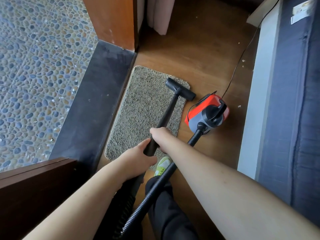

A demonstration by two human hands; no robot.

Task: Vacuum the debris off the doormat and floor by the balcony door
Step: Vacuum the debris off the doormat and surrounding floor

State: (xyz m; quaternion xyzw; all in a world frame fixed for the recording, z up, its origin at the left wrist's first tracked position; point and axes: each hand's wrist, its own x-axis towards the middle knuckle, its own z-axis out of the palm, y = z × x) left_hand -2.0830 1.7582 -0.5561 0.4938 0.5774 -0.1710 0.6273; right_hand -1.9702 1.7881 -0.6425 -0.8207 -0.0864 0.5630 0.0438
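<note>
- Nearest you, the ribbed hose (149, 194) ran up across your dark trouser leg and past your green shoe (162, 166), which stood on the near end of the doormat (138, 110); I judged that a step back could have snagged the hose on that foot and jerked the wand off line
- Your left hand (136, 158) gripped the lower part of the black wand (166, 115), fingers curled round it, thumb along the near side
- Your right hand (158, 135) gripped the wand just above, wrapped over the top; how tightly its fingers closed underneath I could not tell
- The doormat lay lengthwise beside the dark threshold (97, 101), and the floor head (181, 89) sat at its far right corner, partly overhanging onto the wooden floor (199, 54); a hard pull from there could have lifted or bunched that corner
- The red canister (207, 111) stood just right of the doormat, near the floor head; a wide sweep rightward risked knocking it
- Its thin power cord (239, 66) trailed away along the floor toward the far right; dragging the canister could have pulled it taut
- Pale scraps of debris (243, 60) lay on the floor by the white furniture edge (256, 94), with more specks farther off, so the floor part looked undone
- White flecks also dotted the pebbled balcony tiles (34, 75) on the left
</note>
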